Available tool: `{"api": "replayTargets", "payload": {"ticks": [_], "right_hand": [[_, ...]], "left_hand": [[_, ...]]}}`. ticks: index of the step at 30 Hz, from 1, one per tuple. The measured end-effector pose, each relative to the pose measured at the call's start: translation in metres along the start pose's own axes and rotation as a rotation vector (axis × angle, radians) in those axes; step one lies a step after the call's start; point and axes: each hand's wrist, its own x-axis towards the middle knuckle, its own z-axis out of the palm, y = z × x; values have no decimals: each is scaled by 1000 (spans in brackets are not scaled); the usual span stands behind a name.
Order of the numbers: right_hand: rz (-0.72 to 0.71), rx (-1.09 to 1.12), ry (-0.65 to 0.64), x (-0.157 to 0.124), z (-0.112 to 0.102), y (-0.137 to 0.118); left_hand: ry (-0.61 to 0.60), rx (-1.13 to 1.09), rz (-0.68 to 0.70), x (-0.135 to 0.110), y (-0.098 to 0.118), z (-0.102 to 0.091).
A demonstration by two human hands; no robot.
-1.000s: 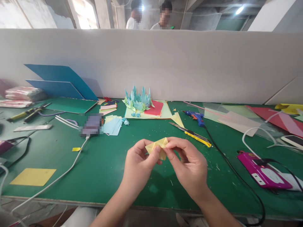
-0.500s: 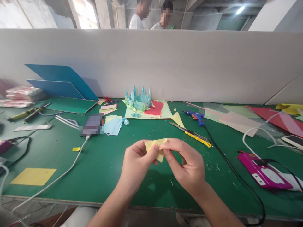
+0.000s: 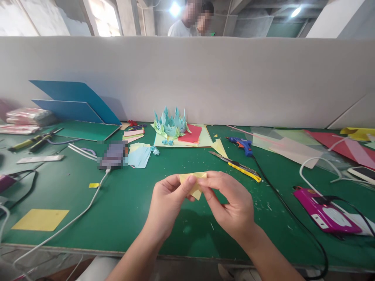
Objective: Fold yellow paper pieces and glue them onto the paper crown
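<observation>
Both hands hold a small folded yellow paper piece [image 3: 193,183] above the green table [image 3: 125,203]. My left hand [image 3: 167,203] pinches its left side with thumb and fingers closed. My right hand [image 3: 231,203] pinches its right side, fingers curled. The paper is pressed flatter between the thumbs, with a point hanging down.
A yellow utility knife [image 3: 238,167] and a blue glue gun [image 3: 243,145] lie behind my right hand. A blue-green paper model [image 3: 171,125] stands at the back on coloured sheets. A pink device [image 3: 325,212] with cables sits right, a yellow square [image 3: 41,219] left. Two people stand beyond the white partition [image 3: 234,78].
The two hands have drawn slightly closer and squeezed the yellow paper flatter. A person behind the partition has shifted to the right.
</observation>
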Motion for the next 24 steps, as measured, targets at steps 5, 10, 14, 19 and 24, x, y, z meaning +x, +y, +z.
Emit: {"api": "replayTargets", "payload": {"ticks": [5,10,14,19,24], "right_hand": [[-70,-52,-5,1,0,1],[-88,-42,-40,2,0,1],[-73,-15,-56,1,-1,3],[-98,-32,-76,1,-2,5],[3,52,-81,2,-2,0]], "left_hand": [[3,-9,11,0,-1,1],[19,-17,17,0,1,3],[14,-16,11,-1,0,3],[10,4,25,-1,-1,2],[43,44,83,-2,3,4]]}}
